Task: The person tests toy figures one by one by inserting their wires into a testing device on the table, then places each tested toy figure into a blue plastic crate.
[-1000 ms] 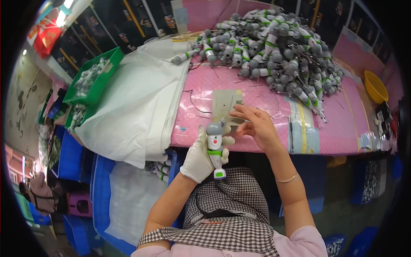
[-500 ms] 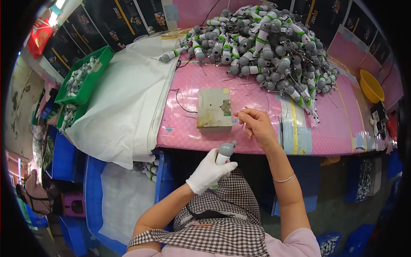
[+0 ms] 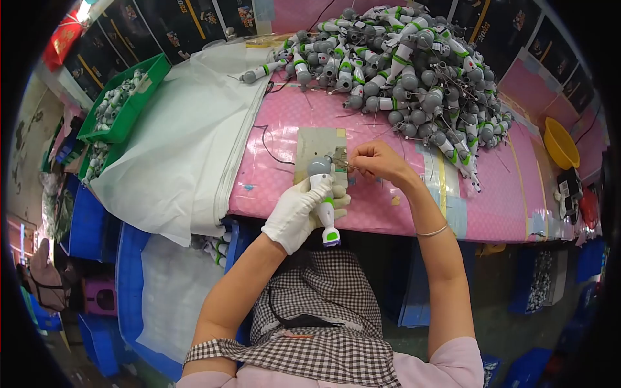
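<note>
My left hand, in a white glove, is wrapped round a white handheld device with a grey ball-shaped head and green bands. The device's head lies over a small grey metal box on the table, its lower end toward me. My bare right hand pinches a thin wire that runs from the head, at the box's right side. A worn opening in the box's top right is partly covered by the wire and head.
A big heap of similar devices covers the back of the pink table. White sheeting lies on the left, beside green crates of parts. A yellow basin stands at right, a blue bin below left.
My left hand has carried the device up and forward from the table's front edge onto the metal box. My right hand has stayed near the box's right side, still pinching the wire.
</note>
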Demonstrator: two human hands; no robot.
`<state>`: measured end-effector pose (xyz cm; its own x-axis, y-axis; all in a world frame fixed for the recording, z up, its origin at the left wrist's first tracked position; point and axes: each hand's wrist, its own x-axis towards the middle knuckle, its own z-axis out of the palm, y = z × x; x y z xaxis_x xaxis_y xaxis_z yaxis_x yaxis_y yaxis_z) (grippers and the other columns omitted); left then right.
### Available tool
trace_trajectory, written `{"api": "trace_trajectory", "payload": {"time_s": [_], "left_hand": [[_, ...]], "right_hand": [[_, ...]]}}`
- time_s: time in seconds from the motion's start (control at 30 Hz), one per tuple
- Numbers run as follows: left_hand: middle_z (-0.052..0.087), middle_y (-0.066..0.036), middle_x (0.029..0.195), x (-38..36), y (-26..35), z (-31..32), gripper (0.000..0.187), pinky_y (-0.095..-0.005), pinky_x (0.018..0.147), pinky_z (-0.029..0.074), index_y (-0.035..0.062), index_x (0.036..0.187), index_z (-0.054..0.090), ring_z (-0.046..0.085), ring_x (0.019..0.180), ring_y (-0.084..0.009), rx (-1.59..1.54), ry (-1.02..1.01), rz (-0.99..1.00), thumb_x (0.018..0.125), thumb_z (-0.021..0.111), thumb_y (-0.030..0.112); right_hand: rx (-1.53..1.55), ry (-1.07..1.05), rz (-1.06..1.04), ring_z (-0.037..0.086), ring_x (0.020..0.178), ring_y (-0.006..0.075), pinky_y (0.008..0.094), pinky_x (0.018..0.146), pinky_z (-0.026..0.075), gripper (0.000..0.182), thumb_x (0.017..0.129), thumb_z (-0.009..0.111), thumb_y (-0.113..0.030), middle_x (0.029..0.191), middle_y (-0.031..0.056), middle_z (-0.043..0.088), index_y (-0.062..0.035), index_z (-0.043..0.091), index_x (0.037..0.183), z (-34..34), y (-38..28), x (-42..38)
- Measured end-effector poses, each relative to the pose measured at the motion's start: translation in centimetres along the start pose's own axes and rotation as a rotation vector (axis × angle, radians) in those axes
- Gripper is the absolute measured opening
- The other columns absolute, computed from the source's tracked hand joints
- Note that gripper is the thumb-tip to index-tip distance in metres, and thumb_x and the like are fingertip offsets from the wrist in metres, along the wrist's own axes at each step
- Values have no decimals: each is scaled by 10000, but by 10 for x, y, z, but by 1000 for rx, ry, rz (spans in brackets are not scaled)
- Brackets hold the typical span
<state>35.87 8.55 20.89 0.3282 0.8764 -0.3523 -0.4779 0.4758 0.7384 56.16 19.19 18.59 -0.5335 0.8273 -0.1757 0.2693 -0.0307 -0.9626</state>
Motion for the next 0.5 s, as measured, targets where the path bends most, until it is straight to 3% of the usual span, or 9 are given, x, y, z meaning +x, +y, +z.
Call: {"api": "trace_trajectory", "payload": {"time_s": [0.07,0.43,0.5], "left_hand": [[594,-107,1036,3,-1,0,386,-376,812,527,11,1198,484,622,933,-241,-3,8,14,919,554,268],[617,-135,996,8,-6,-2,334,-377,796,536,-18,1146,521,647,862,-263,-23,23,86,914,545,222],[612,-111,951,7,-7,0,330,-352,767,535,-14,1110,529,635,824,-225,-31,14,111,909,559,246]], "right_hand": [[-55,-33,45,482,505,45,193,452,357,183,811,565,-184,587,-17,545,-32,649,752,-3,-7,-1],[-20,-11,66,488,515,61,208,470,363,193,817,533,-174,600,-9,550,-25,634,751,4,-10,-1],[22,16,64,486,514,63,208,468,360,192,820,528,-168,599,-5,550,-23,631,748,7,4,0]]}}
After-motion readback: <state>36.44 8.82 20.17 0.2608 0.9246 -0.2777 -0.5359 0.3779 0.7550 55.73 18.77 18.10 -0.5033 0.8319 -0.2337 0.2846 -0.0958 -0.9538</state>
